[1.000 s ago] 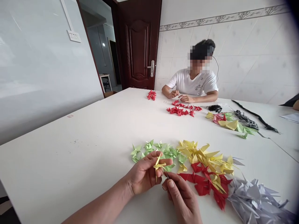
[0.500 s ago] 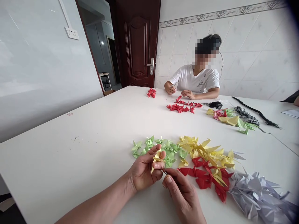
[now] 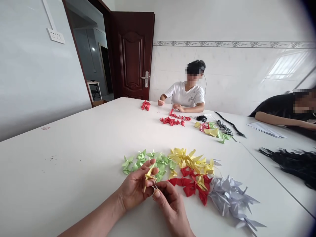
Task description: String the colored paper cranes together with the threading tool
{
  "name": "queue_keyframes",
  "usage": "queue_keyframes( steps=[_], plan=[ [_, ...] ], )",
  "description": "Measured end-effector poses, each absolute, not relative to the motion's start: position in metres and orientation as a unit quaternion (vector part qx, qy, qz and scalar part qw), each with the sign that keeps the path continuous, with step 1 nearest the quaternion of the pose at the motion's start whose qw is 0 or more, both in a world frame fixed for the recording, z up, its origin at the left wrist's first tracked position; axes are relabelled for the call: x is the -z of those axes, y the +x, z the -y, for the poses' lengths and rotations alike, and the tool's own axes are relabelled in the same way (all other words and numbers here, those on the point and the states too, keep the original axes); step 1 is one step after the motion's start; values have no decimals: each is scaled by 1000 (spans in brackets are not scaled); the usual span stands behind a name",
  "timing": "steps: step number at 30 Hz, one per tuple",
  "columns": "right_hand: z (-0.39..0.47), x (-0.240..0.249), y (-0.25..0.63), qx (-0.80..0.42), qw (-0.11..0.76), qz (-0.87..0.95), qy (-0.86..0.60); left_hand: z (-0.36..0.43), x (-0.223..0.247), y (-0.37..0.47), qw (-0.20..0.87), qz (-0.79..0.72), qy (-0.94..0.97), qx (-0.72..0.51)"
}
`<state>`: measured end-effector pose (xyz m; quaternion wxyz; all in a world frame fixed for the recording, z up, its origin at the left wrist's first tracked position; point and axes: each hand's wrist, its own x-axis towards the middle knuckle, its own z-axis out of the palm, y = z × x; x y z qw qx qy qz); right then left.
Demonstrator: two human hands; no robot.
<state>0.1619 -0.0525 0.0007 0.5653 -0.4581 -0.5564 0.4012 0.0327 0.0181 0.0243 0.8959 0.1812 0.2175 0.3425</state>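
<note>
A yellow folded paper crane (image 3: pixel 149 177) is pinched in the fingers of my left hand (image 3: pixel 134 184). My right hand (image 3: pixel 170 205) is closed on a thin metal tool (image 3: pixel 155 186), its tip against or close under the crane; whether it is a needle or tweezers is hard to make out. Just beyond my fingers lie light green paper cranes (image 3: pixel 160 161). Yellow cranes (image 3: pixel 195 161) are heaped to their right, with red cranes (image 3: pixel 190 188) nearer me. Pale grey-white cranes (image 3: pixel 229 197) form a pile at the right.
Across the white table (image 3: pixel 86 191), a person in a white shirt (image 3: pixel 187 95) works by red cranes (image 3: pixel 172 120). Mixed cranes (image 3: pixel 211 131) lie near black-and-white tassels (image 3: pixel 224 127) and a black cord (image 3: pixel 229 122). Another person's dark sleeve (image 3: pixel 274 105) rests near black threads (image 3: pixel 291 166). Table seams run at right.
My view has swung right, bringing a second person and black threads into sight. Both hands still hold the yellow crane and the thin tool close together.
</note>
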Motion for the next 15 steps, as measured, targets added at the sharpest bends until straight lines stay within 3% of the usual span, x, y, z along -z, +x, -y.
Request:
queue_keyframes(
  steps=[5, 11, 15],
  plan=[
    [53, 0, 158, -412, 593, 528, -446, -15, -22, 34, 902, -223, 185, -320],
    [38, 25, 142, -376, 719, 401, -425, -7, -21, 40, 897, -265, 153, -319],
    [31, 32, 142, -409, 716, 425, -373, -6, -23, 42, 889, -278, 155, -329]
  ],
)
